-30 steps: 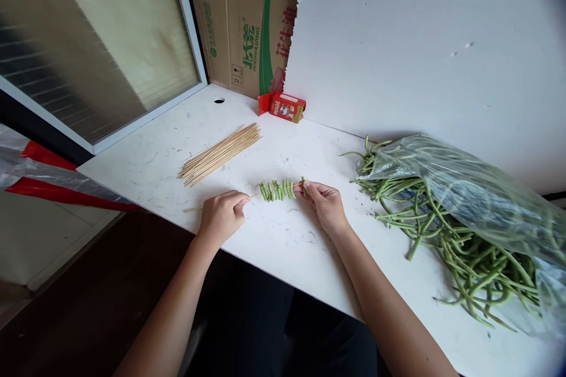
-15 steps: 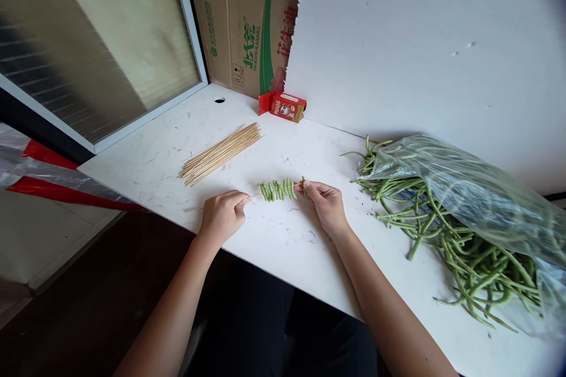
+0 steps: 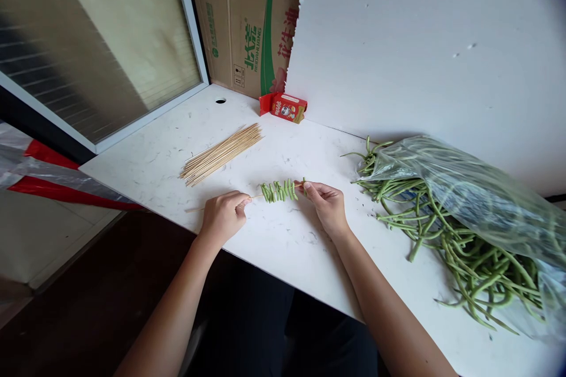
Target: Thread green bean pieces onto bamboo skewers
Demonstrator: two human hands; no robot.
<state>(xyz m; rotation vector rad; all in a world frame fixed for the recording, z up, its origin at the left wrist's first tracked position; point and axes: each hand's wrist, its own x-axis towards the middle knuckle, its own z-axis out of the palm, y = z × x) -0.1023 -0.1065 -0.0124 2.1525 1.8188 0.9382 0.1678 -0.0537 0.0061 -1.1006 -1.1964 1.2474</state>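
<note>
A thin bamboo skewer [image 3: 255, 195] lies across the white table [image 3: 283, 247] in front of me, with a folded green long bean [image 3: 278, 191] threaded on its right half. My left hand [image 3: 222, 216] is closed, pinching the skewer's bare shaft just left of the bean. My right hand [image 3: 326, 205] is closed too, thumb and fingers pinching the bean's end at the skewer tip.
A bundle of bare skewers [image 3: 220, 153] lies at the back left. A clear plastic bag [image 3: 469, 194] of long beans [image 3: 451, 247] spreads over the right side. A small red carton [image 3: 284, 107], a cardboard box [image 3: 245, 23] and a white foam board [image 3: 420, 41] stand at the back.
</note>
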